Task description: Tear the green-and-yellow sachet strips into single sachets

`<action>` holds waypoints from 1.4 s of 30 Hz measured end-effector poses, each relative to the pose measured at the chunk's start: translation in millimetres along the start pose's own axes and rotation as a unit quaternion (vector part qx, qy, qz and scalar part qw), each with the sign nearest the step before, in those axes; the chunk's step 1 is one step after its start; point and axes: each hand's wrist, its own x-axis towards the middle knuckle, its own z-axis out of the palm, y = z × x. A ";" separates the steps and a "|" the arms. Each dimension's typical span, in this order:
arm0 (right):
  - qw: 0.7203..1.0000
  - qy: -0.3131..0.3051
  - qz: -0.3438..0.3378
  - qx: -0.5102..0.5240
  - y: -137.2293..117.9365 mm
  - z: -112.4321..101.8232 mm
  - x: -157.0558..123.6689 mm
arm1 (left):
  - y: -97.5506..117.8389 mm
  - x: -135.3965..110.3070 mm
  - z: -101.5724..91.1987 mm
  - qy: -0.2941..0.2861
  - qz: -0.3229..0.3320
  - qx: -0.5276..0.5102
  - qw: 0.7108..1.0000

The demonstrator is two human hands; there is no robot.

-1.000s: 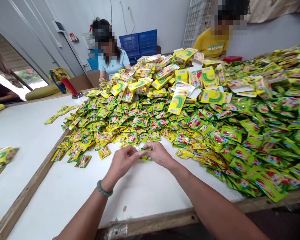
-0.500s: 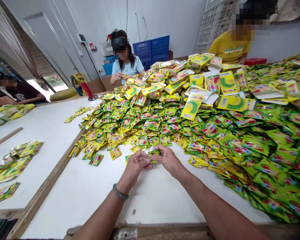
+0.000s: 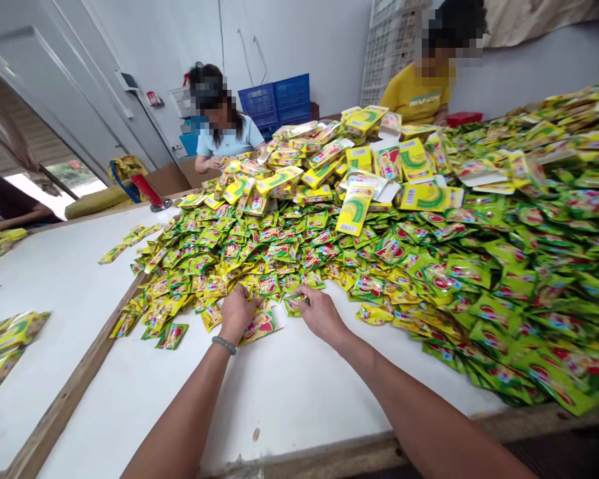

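A huge heap of small green and yellow sachets (image 3: 389, 253) covers the white table (image 3: 289, 392). My left hand (image 3: 237, 311) reaches into the heap's near edge, fingers curled over sachets there, with a larger packet (image 3: 264, 324) lying under its wrist side. My right hand (image 3: 319, 311) pinches a small stack of sachets (image 3: 295, 304) just right of it. Yellow cartons (image 3: 354, 209) lie on top of the heap further back.
Two people sit across the table, one in light blue (image 3: 224, 136), one in yellow (image 3: 419, 96). A wooden strip (image 3: 74, 392) splits the table from a second surface at left, holding loose sachets (image 3: 4, 339). Blue crates (image 3: 279, 96) stand by the wall.
My hands were together, handling sachets between them. Now the left hand has moved left into the heap's edge, while the right keeps its small stack.
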 end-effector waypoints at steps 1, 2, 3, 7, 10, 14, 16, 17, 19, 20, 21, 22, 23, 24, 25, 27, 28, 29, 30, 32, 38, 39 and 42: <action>1.000 -0.004 0.007 0.024 1.1 0.0 1.5 | 2.3 -3.0 -1.8 0.014 0.004 -0.029 0.999; 0.998 -0.007 0.015 0.062 2.1 0.3 3.0 | 4.8 -7.0 -4.1 0.026 0.009 -0.075 0.997; 0.993 -0.010 0.022 0.111 2.7 0.9 4.2 | 7.7 -11.8 -6.5 0.033 0.012 -0.139 0.990; 0.954 -0.024 0.025 0.297 3.0 6.2 5.9 | 21.7 -39.5 -11.3 -0.055 -0.013 -0.486 0.872; 0.960 -0.019 0.021 0.279 4.7 10.8 4.7 | 30.6 -58.7 -9.5 -0.138 -0.054 -0.630 0.762; 0.982 -0.013 0.008 0.187 8.3 15.5 1.5 | 32.8 -66.6 -4.9 -0.166 -0.062 -0.658 0.732; 0.980 -0.022 -0.004 0.197 8.2 16.8 0.3 | 29.8 -64.8 -2.3 -0.178 -0.062 -0.657 0.730; 0.977 -0.029 -0.012 0.212 7.6 17.0 0.0 | 27.8 -63.4 -1.1 -0.186 -0.065 -0.663 0.722; 0.970 -0.046 -0.039 0.234 5.9 16.6 -0.2 | 23.3 -61.2 0.5 -0.200 -0.082 -0.682 0.698; 0.969 -0.052 -0.059 0.234 5.0 16.1 -0.3 | 21.4 -60.5 0.9 -0.202 -0.093 -0.691 0.688; 0.969 -0.054 -0.078 0.227 4.2 15.8 -0.4 | 19.8 -60.3 1.1 -0.201 -0.103 -0.698 0.680; 0.971 -0.049 -0.091 0.217 3.6 15.6 -0.7 | 18.7 -60.5 1.1 -0.198 -0.111 -0.703 0.674; 0.973 -0.039 -0.095 0.208 3.0 15.7 -1.2 | 18.3 -60.9 1.1 -0.193 -0.113 -0.707 0.671; 0.975 -0.031 -0.087 0.203 2.5 16.2 -1.8 | 18.5 -61.6 1.0 -0.184 -0.108 -0.710 0.671; 0.976 -0.031 -0.072 0.204 2.0 17.2 -2.5 | 19.2 -62.2 1.0 -0.174 -0.098 -0.712 0.673; 0.972 -0.067 -0.044 0.221 0.7 19.6 -3.9 | 21.3 -63.2 0.6 -0.154 -0.070 -0.705 0.689; 0.969 -0.091 -0.040 0.227 0.0 20.6 -4.3 | 22.0 -63.2 -0.1 -0.146 -0.055 -0.693 0.704; 0.966 -0.107 -0.040 0.230 -0.6 21.0 -4.3 | 22.0 -62.9 -1.3 -0.137 -0.041 -0.673 0.726; 0.966 -0.109 -0.043 0.228 -1.2 20.7 -3.9 | 21.0 -62.2 -3.1 -0.127 -0.025 -0.643 0.755; 0.974 -0.073 -0.034 0.214 -1.1 17.1 -1.3 | 15.0 -59.7 -8.1 -0.084 0.022 -0.544 0.835; 0.992 0.070 0.057 0.094 7.6 -3.8 10.5 | -10.9 -49.4 -18.0 -0.075 0.164 -0.096 0.979; 0.993 0.069 0.061 0.077 8.9 -5.3 11.5 | -11.8 -48.6 -18.2 -0.100 0.165 -0.057 0.980; 0.996 0.044 0.045 0.060 9.9 -5.1 12.0 | -9.3 -48.5 -19.2 -0.123 0.134 0.001 0.983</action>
